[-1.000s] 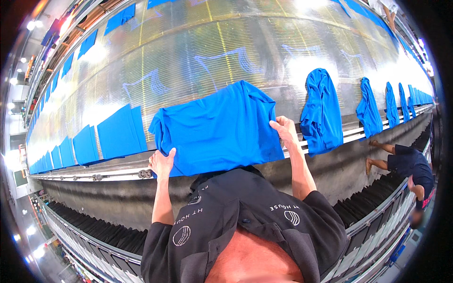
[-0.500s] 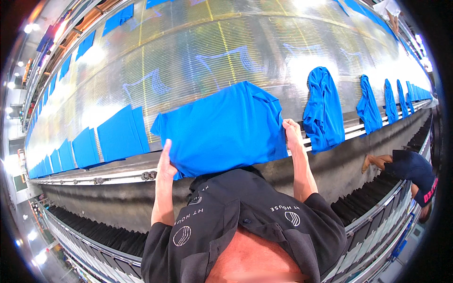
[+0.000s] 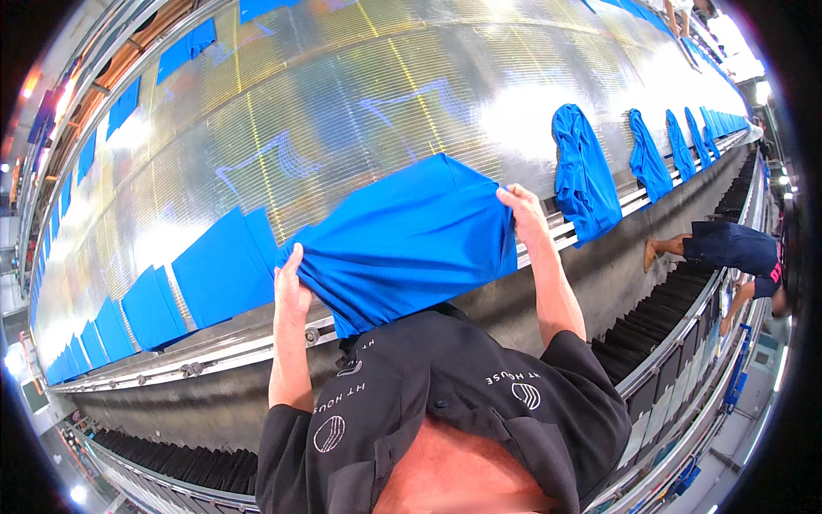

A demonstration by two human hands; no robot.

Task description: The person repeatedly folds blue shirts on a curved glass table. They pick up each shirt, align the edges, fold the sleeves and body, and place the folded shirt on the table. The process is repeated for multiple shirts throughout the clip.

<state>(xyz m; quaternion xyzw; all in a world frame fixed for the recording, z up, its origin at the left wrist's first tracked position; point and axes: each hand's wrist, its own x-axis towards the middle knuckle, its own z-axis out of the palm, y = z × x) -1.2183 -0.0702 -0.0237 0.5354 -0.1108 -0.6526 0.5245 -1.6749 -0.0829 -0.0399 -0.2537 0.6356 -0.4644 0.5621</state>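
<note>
The work looks partway along, with the held cloth [image 3: 419,240] marking where it stands. This blue piece lies across the near edge of the counter [image 3: 342,154], in front of the person's body. The left hand [image 3: 293,287] grips its left side, where creases fan out from the fingers, and the right hand [image 3: 524,212] pinches its right corner. It is open but wrinkled, so this one seems unfinished; whether its far side rests on the counter is hard to tell.

To the left of the held cloth, a row of flat cloths [image 3: 223,265] lies smooth along the same edge, and these look done. To its right, bunched cloths [image 3: 586,176] sit in narrow, crumpled heaps, apparently left to open out; past them, more blue pieces are too small to judge. Beyond the held cloth, a far row of cloths [image 3: 186,49] lies along the counter's opposite side, mostly flat.
</note>
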